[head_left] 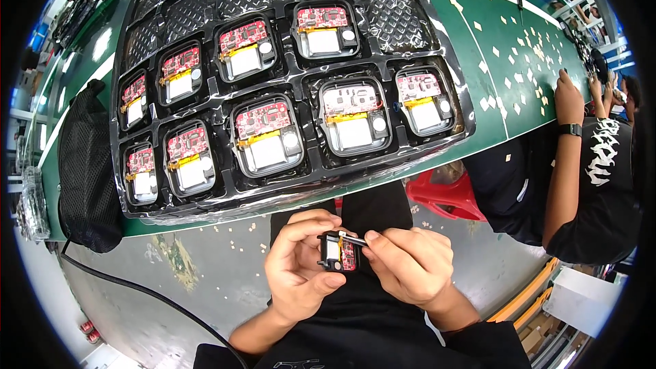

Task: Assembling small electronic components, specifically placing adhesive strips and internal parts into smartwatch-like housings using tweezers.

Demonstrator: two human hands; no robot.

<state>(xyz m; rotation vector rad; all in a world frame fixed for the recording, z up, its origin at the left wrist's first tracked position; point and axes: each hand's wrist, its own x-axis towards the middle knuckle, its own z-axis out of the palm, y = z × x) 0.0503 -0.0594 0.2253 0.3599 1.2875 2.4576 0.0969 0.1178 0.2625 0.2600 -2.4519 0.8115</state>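
Note:
My left hand (301, 260) grips a small black device housing (331, 265) by its edges, thumb below and fingers above. Inside that open housing show a red circuit board, yellow tape and a white block. My right hand (413, 263) pinches a slim dark tool (357, 240) between thumb and forefinger. Its tip reaches the upper edge of the housing, where a tiny pale piece shows; whether the tip grips that piece I cannot make out. Beyond my hands, a black plastic tray (273, 203) bears several similar open housings (266, 135) in its compartments.
The tray lies on a green table (471, 41) strewn with small pale squares at the right. A black mesh bag (89, 164) sits at its left, with a black cable (157, 297) running toward me. At the right are a person's arm (566, 157) and a red stool (444, 195).

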